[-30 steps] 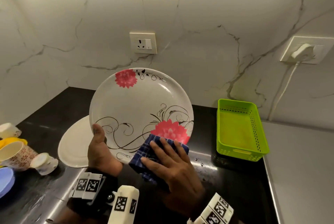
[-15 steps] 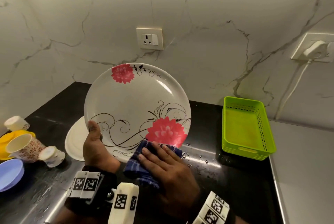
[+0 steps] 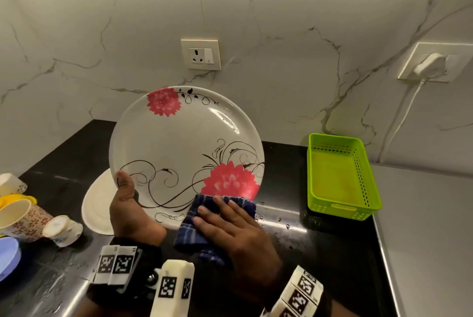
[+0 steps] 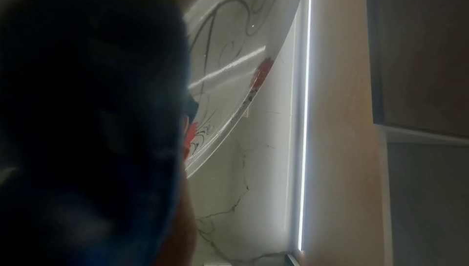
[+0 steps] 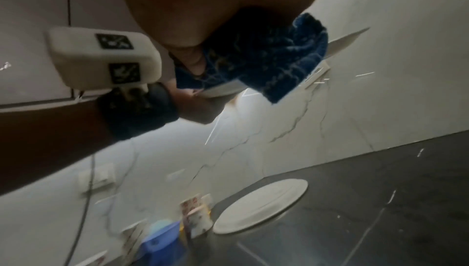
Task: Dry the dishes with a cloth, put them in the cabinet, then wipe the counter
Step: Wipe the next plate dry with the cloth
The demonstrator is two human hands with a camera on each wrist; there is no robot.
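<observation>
Both hands bare, no sleeves showing. Left hand [image 3: 133, 214]: black wrist strap [image 3: 133, 263], white tags with black square codes, cream block camera mount [image 3: 172, 288] beside strap, small metal screw. Right hand [image 3: 238, 234]: same tag-covered band [image 3: 299, 296].

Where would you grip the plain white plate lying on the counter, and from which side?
Probably the white plate by its near-left rim, from the front-left. It lies flat, so only the rim offers an edge, and the floral plate held above hides its right part.
</observation>
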